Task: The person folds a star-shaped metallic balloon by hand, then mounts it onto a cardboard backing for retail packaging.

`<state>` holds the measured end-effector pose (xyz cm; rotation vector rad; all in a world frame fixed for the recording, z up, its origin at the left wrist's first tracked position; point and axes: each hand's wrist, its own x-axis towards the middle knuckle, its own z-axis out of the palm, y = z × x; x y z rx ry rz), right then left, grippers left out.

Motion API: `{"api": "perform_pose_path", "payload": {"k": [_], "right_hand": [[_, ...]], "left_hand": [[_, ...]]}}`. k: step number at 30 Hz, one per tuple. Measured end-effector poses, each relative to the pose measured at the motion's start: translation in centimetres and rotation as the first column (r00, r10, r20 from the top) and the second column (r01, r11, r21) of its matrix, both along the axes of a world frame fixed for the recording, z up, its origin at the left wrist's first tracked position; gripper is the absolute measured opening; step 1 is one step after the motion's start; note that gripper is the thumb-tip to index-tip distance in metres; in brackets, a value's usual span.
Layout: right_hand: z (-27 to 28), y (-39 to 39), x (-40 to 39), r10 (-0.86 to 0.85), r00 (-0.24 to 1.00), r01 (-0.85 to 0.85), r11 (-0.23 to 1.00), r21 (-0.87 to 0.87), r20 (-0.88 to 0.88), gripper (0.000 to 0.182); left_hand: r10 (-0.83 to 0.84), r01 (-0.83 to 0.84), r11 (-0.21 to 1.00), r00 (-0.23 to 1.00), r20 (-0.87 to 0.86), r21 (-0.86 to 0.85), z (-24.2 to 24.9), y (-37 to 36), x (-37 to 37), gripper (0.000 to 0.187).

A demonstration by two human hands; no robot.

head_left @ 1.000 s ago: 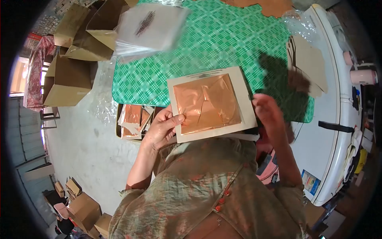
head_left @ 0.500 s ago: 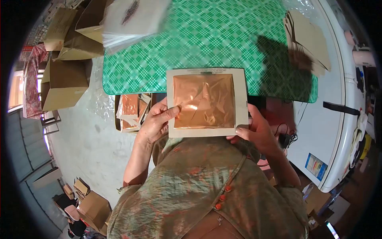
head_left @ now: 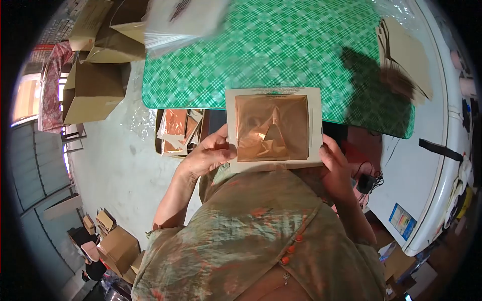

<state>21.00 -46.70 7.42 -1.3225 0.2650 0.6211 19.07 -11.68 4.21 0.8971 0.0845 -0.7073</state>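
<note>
Head view looked straight down past a patterned green-and-rust blouse [head_left: 251, 236] onto the work held close to the chest. The left hand [head_left: 211, 154] pinched the left edge of a pale card [head_left: 316, 125], thumb on top near the lower left corner, fingers curled beneath; the right hand [head_left: 335, 163] clasped the lower right corner the same way, so the card sat between them, each hand about equally close. On the card lay a square copper foil sheet [head_left: 272, 127], creased, with a bright triangular fold near its middle; it lay toward twelve o'clock from both thumbs, roughly square, with no clear long axis, its edges parallel to the card's. At nine o'clock from the card, lower down by the floor, a box [head_left: 178, 131] held more coppery sheets. Beyond, from twelve o'clock outward, spread the green checked table [head_left: 281, 45], its near edge just behind the card. At eleven o'clock a blurred stack of clear bags [head_left: 183, 17] rested on it; at two o'clock lay tan card pieces [head_left: 406, 55]. Open cartons [head_left: 93, 90] stood at ten o'clock.
</note>
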Motion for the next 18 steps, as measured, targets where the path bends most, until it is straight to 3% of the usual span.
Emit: {"api": "perform_pose_path", "payload": {"k": [1, 4, 9, 16, 18], "right_hand": [[0.0, 0.2, 0.1, -0.04, 0.999, 0.041, 0.999, 0.019, -0.033, 0.046], [-0.7, 0.0, 0.2, 0.067, 0.997, -0.066, 0.997, -0.045, 0.023, 0.044], [-1.9, -0.7, -0.4, 0.103, 0.993, -0.089, 0.975, -0.205, 0.056, 0.032], [-1.7, -1.4, -0.8, 0.246, 0.961, -0.166, 0.879, -0.446, 0.128, 0.024], [-0.9, -0.7, -0.5, 0.194, 0.979, -0.157, 0.908, -0.388, 0.059, 0.027]], "left_hand": [[-0.011, 0.011, 0.999, 1.0, 0.008, 0.041, -0.2, 0.0, -0.3, 0.082], [0.011, -0.004, 0.992, 0.999, -0.05, 0.126, 0.7, -0.7, -0.8, 0.075], [0.011, -0.007, 0.967, 1.0, -0.013, 0.253, -0.3, -0.7, -1.9, 0.068], [-0.088, 0.116, 0.933, 0.991, -0.097, 0.341, -1.1, 0.5, -3.0, 0.044], [-0.07, 0.101, 0.932, 0.993, -0.1, 0.349, -1.4, 0.7, -3.4, 0.039]]}}
